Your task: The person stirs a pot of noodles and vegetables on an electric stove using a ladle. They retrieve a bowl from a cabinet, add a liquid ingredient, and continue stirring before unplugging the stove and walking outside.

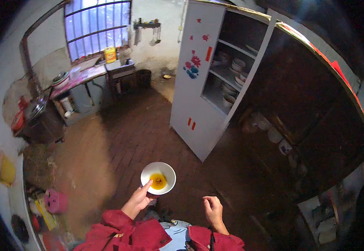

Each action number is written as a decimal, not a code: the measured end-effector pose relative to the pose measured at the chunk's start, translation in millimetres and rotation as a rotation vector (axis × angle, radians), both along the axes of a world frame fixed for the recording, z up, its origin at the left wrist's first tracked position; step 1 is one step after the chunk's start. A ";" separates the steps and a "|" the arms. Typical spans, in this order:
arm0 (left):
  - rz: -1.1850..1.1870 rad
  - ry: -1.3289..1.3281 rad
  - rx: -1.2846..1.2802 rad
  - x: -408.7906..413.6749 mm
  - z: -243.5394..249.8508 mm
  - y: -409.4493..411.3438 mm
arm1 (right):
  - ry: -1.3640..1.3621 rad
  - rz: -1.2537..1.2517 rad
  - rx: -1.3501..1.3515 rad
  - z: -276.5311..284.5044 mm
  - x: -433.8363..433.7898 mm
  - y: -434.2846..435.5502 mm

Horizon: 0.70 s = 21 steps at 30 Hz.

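A white bowl (145,175) is in my left hand (139,199), tilted so its inside faces up toward me. Yellow-brown liquid (159,181) with dark bits in it pools at the bottom. My left thumb lies over the near rim and reaches inside the bowl, while the other fingers are mostly hidden beneath it. To the right, apart from the bowl, my right hand (214,211) hangs over the dark floor. Its fingers are loosely curled together and I see nothing in them.
A tall white cabinet (189,103) with flower decals stands ahead, bowls (238,65) on its shelves. Ahead left are a table (89,73), a yellow jug (110,54) and a dark stove-like unit (45,127). A pink container (55,200) sits at lower left. Shadow darkens the right side.
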<state>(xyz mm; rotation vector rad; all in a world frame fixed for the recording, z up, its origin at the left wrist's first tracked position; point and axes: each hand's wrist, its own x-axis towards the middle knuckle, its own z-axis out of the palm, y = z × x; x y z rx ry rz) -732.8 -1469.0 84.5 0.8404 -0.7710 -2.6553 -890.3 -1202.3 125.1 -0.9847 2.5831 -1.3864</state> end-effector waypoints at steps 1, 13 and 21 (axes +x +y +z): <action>-0.047 -0.008 -0.003 -16.8 -2.4 -20.8 | -0.022 -0.057 -0.016 -0.5 -2.9 -15.0; -0.438 -0.013 -0.240 -342.1 7.9 -212.9 | -0.190 -0.572 -0.210 21.4 -142.0 -148.7; -0.587 0.146 -0.115 -544.7 25.5 -240.9 | -0.338 -0.701 -0.619 -53.0 -230.5 -150.5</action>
